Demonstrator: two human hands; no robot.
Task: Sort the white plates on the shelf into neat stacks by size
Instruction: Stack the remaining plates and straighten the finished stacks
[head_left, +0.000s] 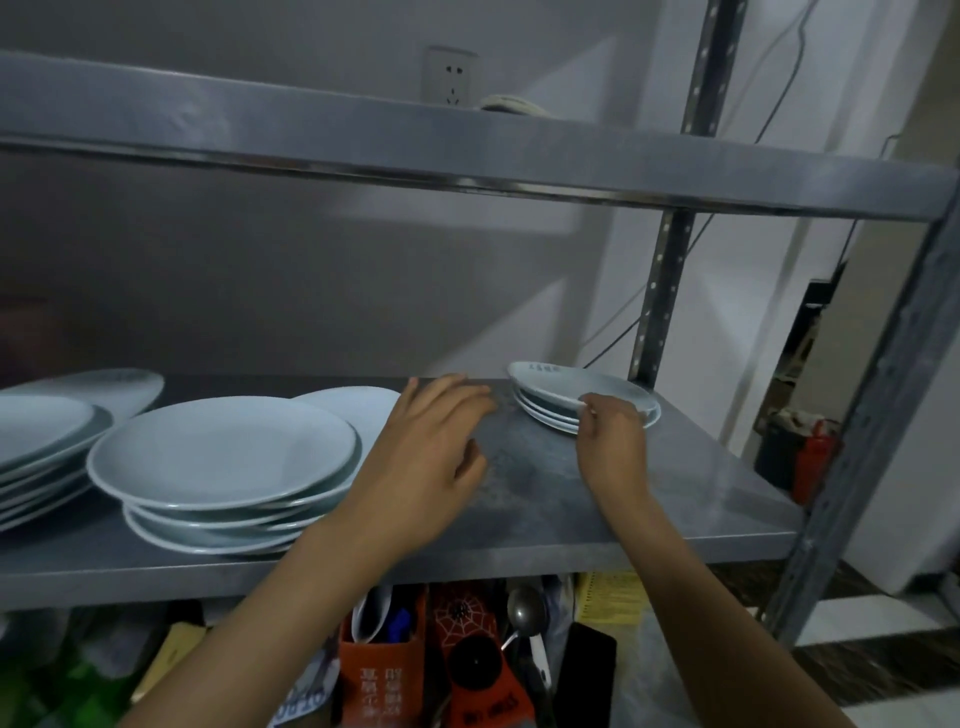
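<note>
Clutter below the shelf, nearest item: orange packets (384, 670), a metal spoon (524, 610), a dark phone-like slab (584, 680); not part of the job.

Left hand (431, 457): hovers over the bare metal shelf (649, 499), fingers loosely spread, holding nothing.

Right hand (613, 441): my grip pinches the near rim of the top plate of the small stack (582, 402), thumb and fingertips closed on the edge. That top plate sits tilted, its far rim raised.

Small stack: three or four small white plates, right end of the shelf, near the upright post.

Large stack (223, 457): wide white plates, glossy, shallow, left of centre; the layers sit visibly offset, not squared up. One more plate (358, 405) lies behind it, partly hidden. Further stack (41, 447) at the left edge, also uneven.

Risks, as I judge them: a rim pinch on glazed ware is slight, so the tilted plate could slip and chip the ones under it. The offset large stack could slide if nudged by my left forearm.
</note>
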